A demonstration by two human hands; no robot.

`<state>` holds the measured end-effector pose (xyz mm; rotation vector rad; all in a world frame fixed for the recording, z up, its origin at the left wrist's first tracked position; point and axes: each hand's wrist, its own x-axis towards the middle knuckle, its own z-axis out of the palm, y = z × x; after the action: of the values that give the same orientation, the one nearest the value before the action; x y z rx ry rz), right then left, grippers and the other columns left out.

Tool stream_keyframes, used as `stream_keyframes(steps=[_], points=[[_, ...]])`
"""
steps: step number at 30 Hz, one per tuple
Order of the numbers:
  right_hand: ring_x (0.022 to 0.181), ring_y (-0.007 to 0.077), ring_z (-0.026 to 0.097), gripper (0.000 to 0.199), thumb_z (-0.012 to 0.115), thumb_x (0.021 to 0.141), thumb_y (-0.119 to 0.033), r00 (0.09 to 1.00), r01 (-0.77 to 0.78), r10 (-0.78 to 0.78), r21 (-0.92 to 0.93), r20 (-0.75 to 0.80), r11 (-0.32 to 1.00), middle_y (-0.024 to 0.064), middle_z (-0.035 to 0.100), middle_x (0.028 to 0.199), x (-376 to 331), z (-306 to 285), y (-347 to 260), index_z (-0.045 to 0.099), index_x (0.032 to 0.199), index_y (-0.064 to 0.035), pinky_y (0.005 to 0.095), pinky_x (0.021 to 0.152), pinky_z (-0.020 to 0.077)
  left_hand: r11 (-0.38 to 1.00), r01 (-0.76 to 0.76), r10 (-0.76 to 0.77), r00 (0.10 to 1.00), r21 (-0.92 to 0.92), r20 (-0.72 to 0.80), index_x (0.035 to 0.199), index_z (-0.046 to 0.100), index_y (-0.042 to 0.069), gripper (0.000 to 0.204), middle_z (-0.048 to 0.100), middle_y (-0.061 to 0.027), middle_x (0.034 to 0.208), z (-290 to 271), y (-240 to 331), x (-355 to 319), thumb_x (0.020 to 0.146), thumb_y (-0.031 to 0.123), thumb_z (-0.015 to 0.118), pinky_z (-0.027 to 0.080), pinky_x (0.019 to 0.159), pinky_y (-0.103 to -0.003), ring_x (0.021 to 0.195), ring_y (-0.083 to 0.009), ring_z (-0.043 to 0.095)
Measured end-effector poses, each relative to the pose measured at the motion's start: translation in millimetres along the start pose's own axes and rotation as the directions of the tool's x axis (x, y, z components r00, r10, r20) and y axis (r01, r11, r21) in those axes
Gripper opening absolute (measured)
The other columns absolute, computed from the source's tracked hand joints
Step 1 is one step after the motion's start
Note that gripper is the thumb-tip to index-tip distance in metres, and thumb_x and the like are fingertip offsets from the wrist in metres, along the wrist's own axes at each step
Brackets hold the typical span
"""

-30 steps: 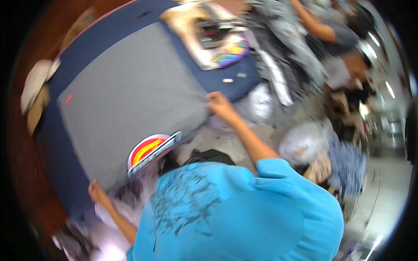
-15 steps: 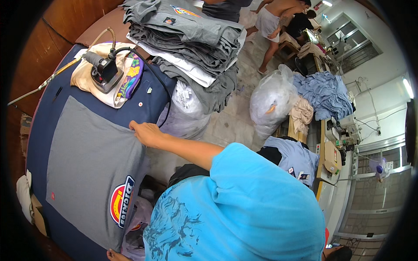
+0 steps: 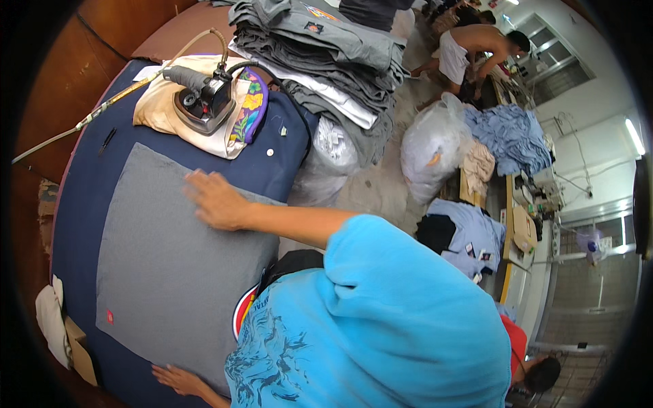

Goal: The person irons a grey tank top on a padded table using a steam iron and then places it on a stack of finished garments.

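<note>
A flat grey cloth piece (image 3: 170, 251) with a small red tag is spread over the navy ironing table (image 3: 102, 177). Its near side hangs toward my blue shirt, where only part of a round coloured print shows. My right hand (image 3: 216, 199) lies on the upper part of the cloth, palm down, its fingers stretched out and slightly blurred. At the lower edge of the cloth my left hand (image 3: 180, 381) rests flat with fingers extended. Past the cloth's upper end, an iron (image 3: 204, 102) sits on a cream pad (image 3: 153, 112) with a purple floral border.
A tall stack of folded grey garments (image 3: 326, 51) stands beside the table, above a clear plastic bag (image 3: 326, 160). A hose (image 3: 122, 102) and black cable run from the iron. A filled plastic bag (image 3: 435, 146), a heap of blue garments (image 3: 507, 136) and other people are farther right.
My right hand has let go of the cloth's edge and moved onto its surface. The left hand now lies flat at the lower edge. The cloth's print has slid toward my body, mostly out of sight.
</note>
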<state>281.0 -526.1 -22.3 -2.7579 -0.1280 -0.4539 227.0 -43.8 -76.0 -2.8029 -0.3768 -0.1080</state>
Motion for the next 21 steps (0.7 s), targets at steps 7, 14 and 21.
stream_keyframes(steps=[7,14,21], points=[[0.126,0.0348,0.031,0.047,0.047,0.086,-0.033,0.999,-0.029,0.030,0.076,-0.014,0.997,0.0197,0.036,0.135,91.2,53.2,10.5,0.045,0.124,-0.0049,0.0506,0.100,0.0273,0.807,0.080,-0.150,0.986,-0.585,-0.071,0.131,0.040,0.002,0.054,0.042,-0.0180,0.134,41.9,-32.5,153.4,0.095,0.041,0.034,0.037,0.095,-0.037,0.121,-0.0327,0.042],[0.134,0.0331,0.019,0.053,0.039,0.088,-0.040,0.979,0.001,0.033,-0.168,0.199,0.986,0.0159,0.025,0.144,203.5,104.9,15.0,0.034,0.137,-0.0186,0.0588,0.104,0.0151,0.688,0.147,-0.146,0.987,-0.711,0.062,0.108,0.061,0.004,0.039,0.060,-0.0157,0.110,31.3,10.6,260.6,0.089,0.035,0.045,0.041,0.088,-0.040,0.103,-0.0317,0.056],[0.136,0.0310,0.015,0.061,0.030,0.088,-0.054,0.984,0.092,-0.034,-0.339,0.174,0.936,0.0121,0.020,0.147,214.5,109.2,25.9,0.027,0.140,-0.0219,0.0529,0.107,0.0130,0.864,0.234,-0.286,0.957,-0.446,-0.053,0.113,0.055,0.011,0.041,0.057,-0.0095,0.114,32.7,10.7,270.1,0.089,0.042,0.044,0.043,0.083,-0.045,0.105,-0.0310,0.054]])
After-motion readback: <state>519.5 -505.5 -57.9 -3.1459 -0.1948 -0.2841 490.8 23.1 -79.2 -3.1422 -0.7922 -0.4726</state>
